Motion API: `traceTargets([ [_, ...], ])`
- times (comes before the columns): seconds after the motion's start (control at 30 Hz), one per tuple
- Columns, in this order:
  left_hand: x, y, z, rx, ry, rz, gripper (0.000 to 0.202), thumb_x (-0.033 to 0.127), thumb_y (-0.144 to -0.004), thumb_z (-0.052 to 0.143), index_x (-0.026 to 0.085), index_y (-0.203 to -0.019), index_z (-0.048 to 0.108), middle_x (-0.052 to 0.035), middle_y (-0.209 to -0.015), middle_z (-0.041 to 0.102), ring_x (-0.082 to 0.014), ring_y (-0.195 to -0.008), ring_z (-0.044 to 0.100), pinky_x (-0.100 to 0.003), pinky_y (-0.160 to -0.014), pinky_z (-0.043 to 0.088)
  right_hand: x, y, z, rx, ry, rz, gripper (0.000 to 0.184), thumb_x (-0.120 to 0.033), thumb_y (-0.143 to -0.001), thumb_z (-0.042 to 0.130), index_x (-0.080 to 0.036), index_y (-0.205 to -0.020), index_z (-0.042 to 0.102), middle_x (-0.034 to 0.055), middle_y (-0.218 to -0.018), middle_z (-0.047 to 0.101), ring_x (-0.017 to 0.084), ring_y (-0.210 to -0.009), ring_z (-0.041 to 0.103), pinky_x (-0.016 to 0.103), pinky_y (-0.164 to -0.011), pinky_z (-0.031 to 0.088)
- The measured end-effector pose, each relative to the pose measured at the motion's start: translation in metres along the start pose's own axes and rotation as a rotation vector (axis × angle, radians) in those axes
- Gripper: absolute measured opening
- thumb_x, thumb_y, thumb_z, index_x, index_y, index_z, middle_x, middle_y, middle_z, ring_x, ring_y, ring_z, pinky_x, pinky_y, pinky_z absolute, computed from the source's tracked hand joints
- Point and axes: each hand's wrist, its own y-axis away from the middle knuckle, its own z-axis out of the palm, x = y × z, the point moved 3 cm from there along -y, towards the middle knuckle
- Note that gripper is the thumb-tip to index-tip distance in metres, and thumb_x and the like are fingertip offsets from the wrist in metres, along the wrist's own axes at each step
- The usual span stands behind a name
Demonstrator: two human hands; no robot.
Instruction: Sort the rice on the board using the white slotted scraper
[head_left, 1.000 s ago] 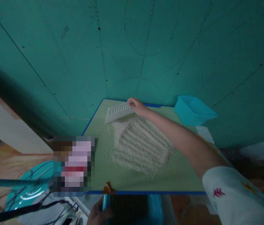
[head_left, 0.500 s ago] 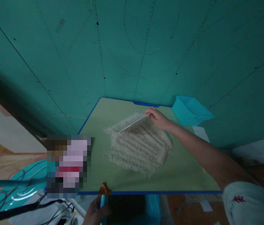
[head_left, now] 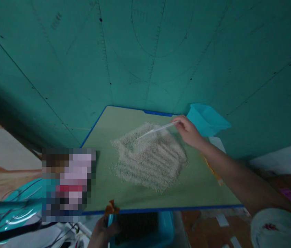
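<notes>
Pale rice-like grains lie spread in a thin, ridged heap on a pale green board with a blue edge. My right hand is closed on one end of a thin white strip, whose far end slants down to the left over the back part of the grains. Whether its lower edge touches them is hard to tell. At the board's front edge, my left hand grips the left rim of a blue tub with dark contents. Its fingertips are partly in shadow.
A turquoise folded holder stands at the back right against the green wall. Orange tape sticks to the front edge. Cables and a dark pole are at lower left, beside a blurred-out patch.
My right hand has moved right with the white strip, which now lies at a flatter slant. My left hand stays on the tub rim. The view has shifted slightly.
</notes>
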Motion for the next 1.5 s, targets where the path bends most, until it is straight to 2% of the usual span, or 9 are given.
traceTargets([
  [0.2, -0.002, -0.001, 0.001, 0.010, -0.022, -0.005, 0.004, 0.021, -0.035, 0.065, 0.021, -0.035, 0.061, 0.0032, -0.032, 0.056, -0.0158, -0.040, 0.046, -0.030, -0.048, 0.035, 0.017, -0.043, 0.027, -0.001, 0.029, 0.064, 0.015, -0.017, -0.084, 0.043, -0.023, -0.090, 0.055, 0.0055, -0.092, 0.060, 0.021, -0.090, 0.056, 0.035, -0.081, 0.043],
  [0.33, 0.001, 0.005, 0.002, 0.013, -0.003, -0.005, 0.005, 0.018, -0.034, 0.066, 0.021, -0.036, 0.062, 0.0036, -0.033, 0.056, -0.0151, -0.039, 0.046, -0.029, -0.047, 0.035, 0.022, -0.052, 0.043, -0.067, 0.026, 0.087, 0.017, -0.012, -0.080, 0.043, -0.022, -0.085, 0.055, 0.0052, -0.088, 0.058, 0.021, -0.088, 0.055, 0.034, -0.080, 0.042],
  [0.63, 0.017, 0.014, 0.013, 0.000, 0.052, -0.026, 0.002, 0.018, -0.036, 0.063, 0.020, -0.038, 0.064, 0.0036, -0.036, 0.058, -0.0166, -0.042, 0.049, -0.030, -0.049, 0.037, 0.017, -0.039, 0.019, -0.136, 0.030, 0.149, 0.014, -0.017, -0.083, 0.044, -0.022, -0.089, 0.056, 0.0036, -0.088, 0.058, 0.019, -0.081, 0.054, 0.030, -0.073, 0.043],
  [0.9, 0.016, 0.012, 0.008, 0.035, -0.035, 0.004, 0.004, 0.022, -0.036, 0.064, 0.020, -0.038, 0.063, 0.0029, -0.036, 0.057, -0.0171, -0.045, 0.049, -0.030, -0.051, 0.037, 0.007, -0.040, 0.028, -0.168, 0.044, 0.171, 0.015, -0.012, -0.080, 0.045, -0.021, -0.085, 0.056, 0.0041, -0.086, 0.056, 0.020, -0.083, 0.054, 0.031, -0.076, 0.041],
  [1.07, 0.011, 0.013, 0.003, 0.039, -0.044, -0.025, 0.006, 0.019, -0.038, 0.063, 0.019, -0.043, 0.065, 0.0025, -0.037, 0.058, -0.0175, -0.046, 0.050, -0.030, -0.052, 0.039, -0.005, -0.032, 0.016, -0.219, 0.023, 0.170, 0.013, -0.014, -0.081, 0.047, -0.022, -0.086, 0.056, 0.0039, -0.087, 0.057, 0.019, -0.081, 0.054, 0.030, -0.072, 0.042],
  [1.17, 0.009, 0.011, 0.005, 0.012, -0.041, -0.034, 0.005, 0.018, -0.040, 0.064, 0.020, -0.045, 0.064, 0.0016, -0.040, 0.060, -0.0195, -0.047, 0.053, -0.032, -0.051, 0.041, -0.010, -0.029, 0.011, -0.226, 0.006, 0.191, 0.013, -0.015, -0.082, 0.046, -0.022, -0.088, 0.056, 0.0032, -0.086, 0.057, 0.019, -0.078, 0.053, 0.030, -0.069, 0.042],
  [1.27, 0.010, 0.012, 0.010, -0.016, -0.036, -0.025, 0.006, 0.017, -0.038, 0.066, 0.020, -0.040, 0.061, 0.0024, -0.036, 0.057, -0.0174, -0.043, 0.050, -0.031, -0.048, 0.040, -0.014, -0.028, 0.014, -0.210, 0.013, 0.202, 0.014, -0.014, -0.082, 0.045, -0.022, -0.088, 0.055, 0.0029, -0.085, 0.057, 0.018, -0.078, 0.053, 0.029, -0.069, 0.042],
  [1.4, 0.019, 0.024, 0.016, -0.034, -0.003, -0.015, 0.007, 0.020, -0.040, 0.066, 0.019, -0.046, 0.065, 0.0025, -0.040, 0.060, -0.0187, -0.047, 0.054, -0.031, -0.050, 0.042, -0.021, -0.025, 0.019, -0.224, 0.034, 0.185, 0.015, -0.011, -0.080, 0.045, -0.022, -0.084, 0.055, 0.0030, -0.084, 0.056, 0.019, -0.080, 0.053, 0.030, -0.071, 0.041],
  [1.5, 0.025, 0.034, 0.021, -0.063, 0.078, -0.053, 0.011, 0.017, -0.041, 0.064, 0.020, -0.051, 0.067, 0.0033, -0.041, 0.062, -0.0193, -0.048, 0.056, -0.030, -0.052, 0.044, -0.028, -0.021, 0.014, -0.244, 0.018, 0.174, 0.015, -0.012, -0.081, 0.046, -0.022, -0.084, 0.056, 0.0034, -0.085, 0.057, 0.019, -0.079, 0.054, 0.030, -0.070, 0.041],
])
